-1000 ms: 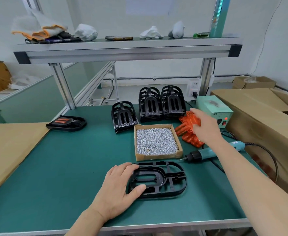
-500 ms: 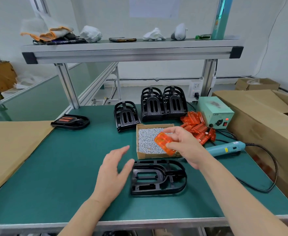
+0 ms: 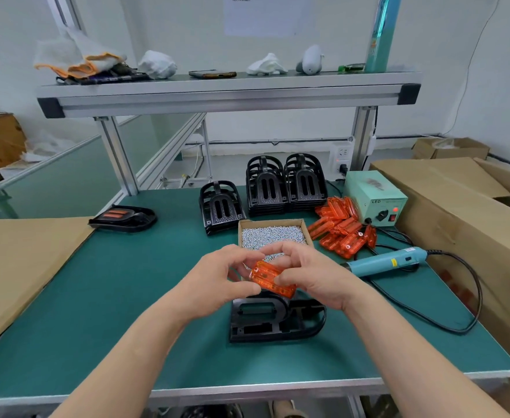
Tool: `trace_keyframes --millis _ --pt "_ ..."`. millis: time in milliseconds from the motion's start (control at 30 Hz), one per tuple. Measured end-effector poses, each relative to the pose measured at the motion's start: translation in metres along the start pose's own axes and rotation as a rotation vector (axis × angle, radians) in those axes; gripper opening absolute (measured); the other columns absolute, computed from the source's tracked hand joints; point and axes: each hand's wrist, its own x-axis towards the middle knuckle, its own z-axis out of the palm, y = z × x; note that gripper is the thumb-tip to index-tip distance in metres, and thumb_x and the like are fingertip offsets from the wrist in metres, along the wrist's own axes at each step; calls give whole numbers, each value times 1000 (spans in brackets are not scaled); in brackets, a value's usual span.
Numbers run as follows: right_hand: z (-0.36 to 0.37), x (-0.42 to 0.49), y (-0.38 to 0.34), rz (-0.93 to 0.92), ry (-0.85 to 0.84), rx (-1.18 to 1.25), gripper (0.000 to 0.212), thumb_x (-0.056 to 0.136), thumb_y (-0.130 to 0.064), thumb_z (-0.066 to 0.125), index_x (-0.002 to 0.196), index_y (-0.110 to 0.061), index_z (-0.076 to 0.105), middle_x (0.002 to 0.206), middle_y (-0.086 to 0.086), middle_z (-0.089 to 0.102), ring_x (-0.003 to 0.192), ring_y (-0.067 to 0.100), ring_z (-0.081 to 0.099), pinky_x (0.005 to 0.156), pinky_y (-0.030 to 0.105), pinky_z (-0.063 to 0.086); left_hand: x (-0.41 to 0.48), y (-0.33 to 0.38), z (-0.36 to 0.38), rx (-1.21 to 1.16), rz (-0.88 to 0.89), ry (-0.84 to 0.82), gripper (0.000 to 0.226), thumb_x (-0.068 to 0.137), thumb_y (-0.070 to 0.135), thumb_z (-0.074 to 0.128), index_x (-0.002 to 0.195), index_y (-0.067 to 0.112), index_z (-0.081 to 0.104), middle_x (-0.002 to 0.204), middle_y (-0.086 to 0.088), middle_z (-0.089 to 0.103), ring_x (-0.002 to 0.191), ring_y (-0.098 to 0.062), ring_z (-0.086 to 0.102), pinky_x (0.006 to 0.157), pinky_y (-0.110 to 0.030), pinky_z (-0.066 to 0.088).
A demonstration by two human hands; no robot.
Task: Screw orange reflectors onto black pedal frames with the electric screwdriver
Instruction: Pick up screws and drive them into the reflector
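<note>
Both hands met above the middle of the desk. The left hand (image 3: 217,279) pinched one end of an orange reflector (image 3: 273,279) between thumb and curled fingers, and the right hand (image 3: 311,276) gripped the other end the same way. The reflector hung tilted in the air, just above a black pedal frame (image 3: 274,319). The frame lay flat on the green desk (image 3: 112,297), and neither hand touched it.

Because nothing pinned the frame, it would likely skid when the reflector was pressed into its slot. A tilted or reversed reflector might seat crooked, leaving the screw holes out of line. The fingertip grip was light, so the smooth plastic could slip. If it did, it might drop into the open cardboard box of screws (image 3: 273,233) just behind the hands.

To the right lay the blue electric screwdriver (image 3: 386,262), untouched. Its black cable (image 3: 470,297) looped across the desk toward the right edge, where a reaching forearm could snag it and drag the tool. A loose pile of spare reflectors (image 3: 341,227) sat between the box and a pale green power unit (image 3: 374,200), easy to scatter. Stacks of black frames (image 3: 286,188) stood behind the box.
</note>
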Motion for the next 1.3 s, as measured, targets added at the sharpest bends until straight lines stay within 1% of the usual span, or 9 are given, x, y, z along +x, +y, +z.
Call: trace_keyframes --millis 200,367,567,667,767,900,1067,1200,1300 --pt "-1 1 6 -8 -11 7 53 89 19 50 132 -10 53 112 18 71 93 25 64 81 37 47 -4 0 6 73 25 53 41 74 12 82 104 35 65 96 7 62 88 -7 60 82 -19 47" --pt "-11 -4 7 -86 36 -3 33 94 7 60 124 -7 59 118 13 73 102 17 70 85 26 54 -8 -3 6 80 13 132 38 73 13 84 103 27 65 93 7 62 88 -7 58 80 -14 44" --pt "-13 -6 8 -160 134 -189 15 94 -2 67 109 -5 69 104 8 75 90 10 67 80 23 53 -9 -7 11 68 -11 113 36 73 12 83 101 26 65 85 7 65 81 -11 59 79 -22 49" --pt "-12 -5 4 -168 156 -365 12 91 -8 72 103 -10 72 83 -9 71 76 3 64 75 20 53 -8 -6 13 107 -9 97 36 73 14 83 102 25 65 84 6 64 79 -12 60 79 -27 50" --pt "-13 -5 2 -174 144 -481 15 87 -9 76 100 -14 71 91 -7 72 83 7 69 77 22 56 -8 -9 12 126 -7 116 37 73 15 84 103 25 65 85 7 65 79 -11 60 78 -23 49" --pt "-13 -5 10 -195 131 -484 19 83 -7 80 96 -16 69 90 -9 72 80 5 69 76 21 55 -12 -16 11 111 -55 169 38 70 17 87 101 27 66 88 8 65 82 -8 59 79 -15 45" --pt "-8 -3 22 -215 146 -568 12 83 -11 81 90 -15 72 85 -7 72 79 6 68 81 31 58 -16 -23 16 51 -110 165 39 72 13 85 103 29 67 92 5 67 84 -10 62 83 -19 48" --pt "-2 0 19 -255 171 -629 16 85 -20 78 92 -24 64 86 -8 71 79 3 64 78 27 53 -13 -21 13 -89 -140 78 41 78 0 77 110 22 66 94 -5 72 87 -29 66 91 -40 54" --pt "6 8 14 -211 148 -655 26 85 -20 78 99 -28 57 83 -10 68 67 -2 56 67 22 45 -7 -17 12 -91 -118 39 46 80 -4 74 114 27 66 94 -5 73 89 -32 67 89 -42 55"
